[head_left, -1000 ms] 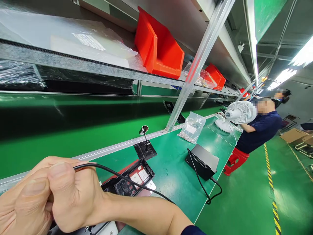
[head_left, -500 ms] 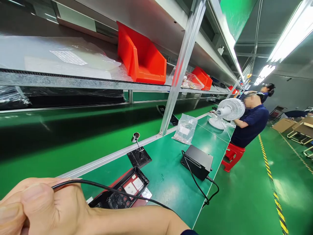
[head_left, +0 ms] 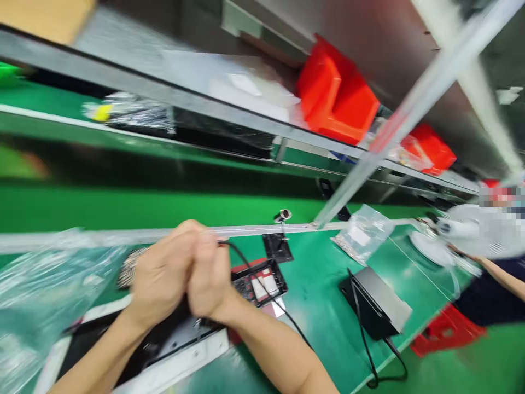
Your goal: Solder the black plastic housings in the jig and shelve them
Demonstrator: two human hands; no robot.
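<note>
My right hand (head_left: 211,273) is closed around a black cable (head_left: 289,317), which comes out beside the thumb and runs down past my forearm. Pressed up against it, my left hand (head_left: 162,273) is also closed; whatever its fingers hold is hidden. Below both hands lies a dark panel in a white frame (head_left: 172,372), partly covered by my forearms. Just right of my hands rests an open black-and-red housing (head_left: 283,282) with white labels inside. A black plate (head_left: 278,247) with a small metal cylinder (head_left: 283,216) on a stalk stands behind it.
Clear plastic wrap (head_left: 53,295) covers the bench at left. To the right are a black box (head_left: 371,303) with a cable, a clear bag (head_left: 363,235) and a white fan (head_left: 459,221) near a co-worker's arm (head_left: 502,276). A shelf with red bins (head_left: 336,93) spans above, with a metal post (head_left: 410,120).
The view has swung left and the bench things appear farther right. My left arm now shows, and both hands are together in mid-view, farther from the camera.
</note>
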